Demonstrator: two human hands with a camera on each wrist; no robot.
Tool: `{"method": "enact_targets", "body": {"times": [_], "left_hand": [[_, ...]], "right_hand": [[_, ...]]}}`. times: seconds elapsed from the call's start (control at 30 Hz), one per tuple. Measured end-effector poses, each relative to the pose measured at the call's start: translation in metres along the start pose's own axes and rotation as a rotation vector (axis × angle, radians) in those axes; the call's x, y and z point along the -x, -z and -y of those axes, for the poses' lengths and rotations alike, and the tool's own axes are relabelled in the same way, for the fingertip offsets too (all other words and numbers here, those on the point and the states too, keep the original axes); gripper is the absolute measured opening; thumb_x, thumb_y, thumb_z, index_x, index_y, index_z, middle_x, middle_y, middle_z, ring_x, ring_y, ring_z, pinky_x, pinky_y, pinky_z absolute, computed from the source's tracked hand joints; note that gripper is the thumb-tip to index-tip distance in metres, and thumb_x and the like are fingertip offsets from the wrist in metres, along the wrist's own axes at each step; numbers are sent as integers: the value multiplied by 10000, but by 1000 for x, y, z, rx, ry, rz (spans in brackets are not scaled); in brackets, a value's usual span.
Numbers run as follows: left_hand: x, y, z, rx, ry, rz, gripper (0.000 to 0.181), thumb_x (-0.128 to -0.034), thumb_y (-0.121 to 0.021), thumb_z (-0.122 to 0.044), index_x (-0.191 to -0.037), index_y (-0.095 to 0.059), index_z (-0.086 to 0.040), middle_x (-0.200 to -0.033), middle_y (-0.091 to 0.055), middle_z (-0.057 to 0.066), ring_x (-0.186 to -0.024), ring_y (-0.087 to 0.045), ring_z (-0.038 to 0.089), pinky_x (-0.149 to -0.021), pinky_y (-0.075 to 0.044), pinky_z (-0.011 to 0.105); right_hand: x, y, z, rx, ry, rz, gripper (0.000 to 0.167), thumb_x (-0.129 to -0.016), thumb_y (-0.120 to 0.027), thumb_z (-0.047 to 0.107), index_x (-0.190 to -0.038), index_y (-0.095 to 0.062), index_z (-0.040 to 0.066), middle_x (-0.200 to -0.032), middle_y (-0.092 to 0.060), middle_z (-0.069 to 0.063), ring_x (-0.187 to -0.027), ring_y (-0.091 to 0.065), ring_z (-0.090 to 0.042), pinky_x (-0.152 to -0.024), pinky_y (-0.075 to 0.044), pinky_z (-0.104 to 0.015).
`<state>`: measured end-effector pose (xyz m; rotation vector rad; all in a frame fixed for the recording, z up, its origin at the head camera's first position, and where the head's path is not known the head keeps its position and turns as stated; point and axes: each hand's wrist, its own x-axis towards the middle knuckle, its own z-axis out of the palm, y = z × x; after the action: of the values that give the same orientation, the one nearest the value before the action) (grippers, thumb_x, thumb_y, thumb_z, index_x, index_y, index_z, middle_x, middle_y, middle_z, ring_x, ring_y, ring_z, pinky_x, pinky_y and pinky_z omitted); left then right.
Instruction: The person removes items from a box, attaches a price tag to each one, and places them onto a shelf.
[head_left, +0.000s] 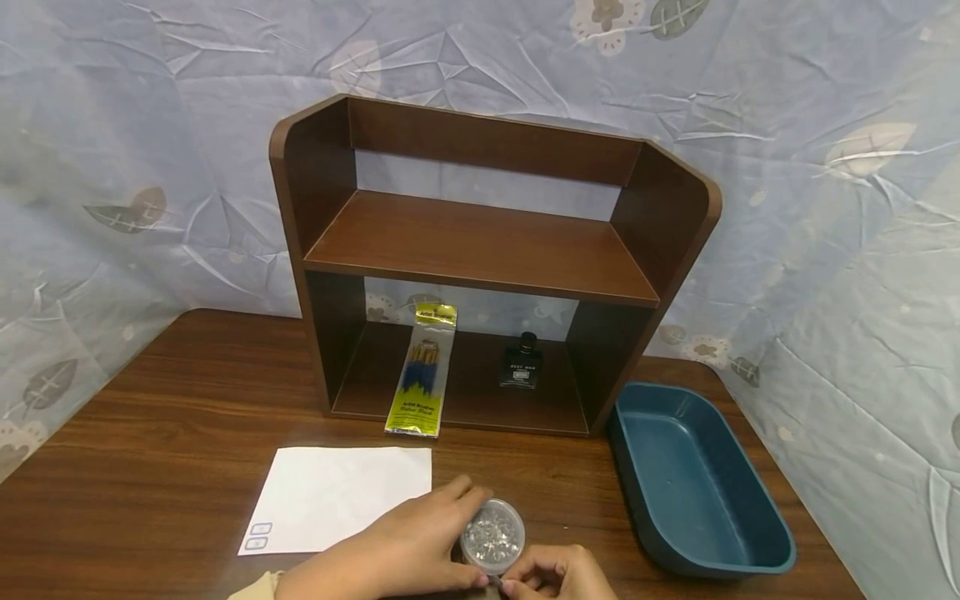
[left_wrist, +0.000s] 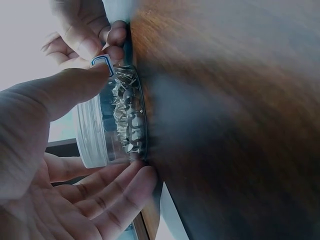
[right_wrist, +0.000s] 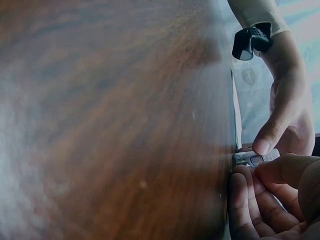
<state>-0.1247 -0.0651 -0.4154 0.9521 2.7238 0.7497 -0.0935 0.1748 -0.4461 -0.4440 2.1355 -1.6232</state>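
Note:
A round clear plastic jar (head_left: 492, 536) stands on the table, with small shiny metal pieces (left_wrist: 129, 115) inside that look like thumbtacks. My left hand (head_left: 408, 542) holds it from the left, fingers around the far side and thumb at the near side. A small white sticker with a blue border (left_wrist: 103, 63) is at the jar's side, its surface bent. The left thumb presses near one end of it. My right hand (head_left: 558, 573) pinches the sticker's other end between thumb and forefinger, the remaining fingers curled. In the right wrist view, the sticker (right_wrist: 256, 160) shows beside the right thumb tip.
A white sheet (head_left: 337, 500) with two blue-bordered stickers (head_left: 258, 536) lies left of the jar. Behind stands a brown shelf (head_left: 480, 250) holding a brush packet (head_left: 422, 375) and a dark bottle (head_left: 521, 364). A blue basin (head_left: 686, 483) sits at the right.

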Motion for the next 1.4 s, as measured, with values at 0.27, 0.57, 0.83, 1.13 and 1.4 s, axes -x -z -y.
{"method": "enact_targets", "body": {"times": [0.27, 0.57, 0.83, 1.13, 1.4], "left_hand": [[-1, 0, -2, -14, -1, 3, 789, -757, -920, -466, -1396, -585, -148, -1196, -623, -47, -981, -637, 36, -839, -607, 284], [-2, -1, -2, -31, -11, -13, 757, -748, -931, -423, -1360, -598, -127, -1156, -617, -55, -948, -620, 16, -807, -599, 255], [-2, -1, -3, -51, -14, -16, 750, -742, -930, -416, -1345, -601, -117, -1141, -619, -51, -931, -620, 18, -787, -596, 250], [-2, 0, -4, -56, -11, -3, 732, -746, -928, -417, -1331, -603, -121, -1124, -615, -52, -920, -613, 14, -783, -593, 245], [-2, 1, -5, -72, -18, -8, 719, -748, -928, -414, -1319, -608, -117, -1105, -610, -49, -892, -600, 7, -767, -588, 235]], "right_hand": [[0, 0, 0, 3, -9, -6, 206, -915, -789, 125, -917, -747, -77, -807, -760, -99, -672, -649, 18, -607, -541, -118], [1, -1, -1, 28, 33, 5, 220, -921, -780, 129, -907, -733, -86, -803, -760, -93, -674, -647, 33, -607, -551, -128], [0, 1, -2, 49, 57, 12, 215, -933, -774, 146, -911, -740, -66, -798, -760, -104, -668, -637, 40, -586, -538, -138], [0, 0, 0, 112, 86, -9, 178, -932, -775, 143, -890, -754, -29, -783, -762, -94, -667, -631, 57, -579, -546, -151], [-1, 1, 3, 155, 81, -7, 168, -939, -772, 160, -890, -761, 0, -797, -774, -77, -681, -637, 65, -588, -560, -160]]}}
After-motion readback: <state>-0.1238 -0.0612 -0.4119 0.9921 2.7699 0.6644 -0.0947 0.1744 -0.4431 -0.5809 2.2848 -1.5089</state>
